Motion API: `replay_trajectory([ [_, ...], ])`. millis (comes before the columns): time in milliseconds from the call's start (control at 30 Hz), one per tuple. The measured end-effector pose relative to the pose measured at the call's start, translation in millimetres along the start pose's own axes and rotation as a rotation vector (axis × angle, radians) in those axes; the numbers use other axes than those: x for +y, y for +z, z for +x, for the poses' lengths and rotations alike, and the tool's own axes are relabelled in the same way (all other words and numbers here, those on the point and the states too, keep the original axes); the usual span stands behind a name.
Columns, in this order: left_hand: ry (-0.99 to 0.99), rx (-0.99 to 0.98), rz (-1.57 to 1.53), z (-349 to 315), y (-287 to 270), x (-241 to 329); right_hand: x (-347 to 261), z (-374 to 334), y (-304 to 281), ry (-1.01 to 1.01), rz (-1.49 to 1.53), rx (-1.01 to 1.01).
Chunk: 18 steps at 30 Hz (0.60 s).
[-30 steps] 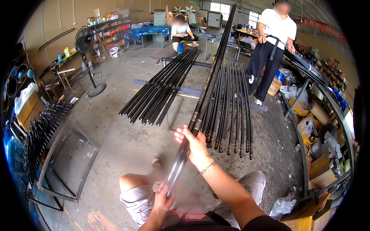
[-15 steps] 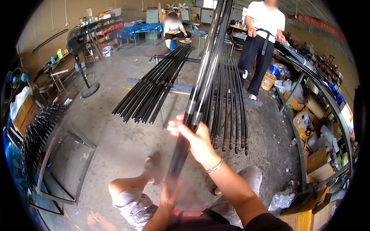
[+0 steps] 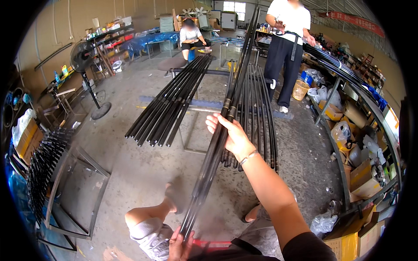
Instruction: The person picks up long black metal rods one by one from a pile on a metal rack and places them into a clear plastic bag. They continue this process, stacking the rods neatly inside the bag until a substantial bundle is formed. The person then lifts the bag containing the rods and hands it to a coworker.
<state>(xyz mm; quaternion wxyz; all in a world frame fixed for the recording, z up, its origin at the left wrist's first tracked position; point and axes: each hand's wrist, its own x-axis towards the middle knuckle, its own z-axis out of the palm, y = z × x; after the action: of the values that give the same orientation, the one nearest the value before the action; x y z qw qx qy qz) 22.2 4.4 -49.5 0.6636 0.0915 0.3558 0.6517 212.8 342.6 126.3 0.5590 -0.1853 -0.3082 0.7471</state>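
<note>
Two long black poles (image 3: pixel 209 167), side by side, slant from my lap up and away to the right. My right hand (image 3: pixel 234 135), with a bracelet at the wrist, holds them around mid-length, thumb on top and fingers beneath. Down at their near end, my left hand (image 3: pixel 180 246) grips the poles close to my lap. Beyond them a row of similar black poles (image 3: pixel 172 101) rests on a metal stand (image 3: pixel 194 151) to the left. A second row of poles (image 3: pixel 261 117) lies to the right, partly hidden behind the held pair.
A rack of short black parts (image 3: pixel 45 169) stands at left, near a floor fan (image 3: pixel 82 58). One person (image 3: pixel 191 37) sits at the back; another (image 3: pixel 287 48) stands right, beside a long bench (image 3: pixel 339 74) with boxes and bags beneath. A yellow bucket (image 3: pixel 300 90) is close by.
The poles have tipped lower and drawn away from my view. My right hand has shifted up and to the right; my left hand is lower, at their near end. The standing person's hand has risen.
</note>
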Motion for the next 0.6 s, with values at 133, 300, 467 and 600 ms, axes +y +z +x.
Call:
replay_trajectory([
  [133, 0.011, 0.104, 0.085, -21.3, 3.9, 12.4, 17.1, 1.8, -19.8, 0.041, 0.093, 0.054],
  [300, 0.073, 0.090, 0.189, -32.6, 6.6, 26.8, 20.9, 2.9, -27.0, 0.066, 0.131, 0.088],
  [467, 0.027, 0.119, 0.245, -40.7, 15.3, 32.7, 17.6, 8.8, -36.7, 0.068, 0.167, 0.084],
  [600, 0.116, 0.083, 0.221, -35.4, 31.5, 34.8, 8.7, 10.9, -38.4, 0.023, 0.223, 0.069],
])
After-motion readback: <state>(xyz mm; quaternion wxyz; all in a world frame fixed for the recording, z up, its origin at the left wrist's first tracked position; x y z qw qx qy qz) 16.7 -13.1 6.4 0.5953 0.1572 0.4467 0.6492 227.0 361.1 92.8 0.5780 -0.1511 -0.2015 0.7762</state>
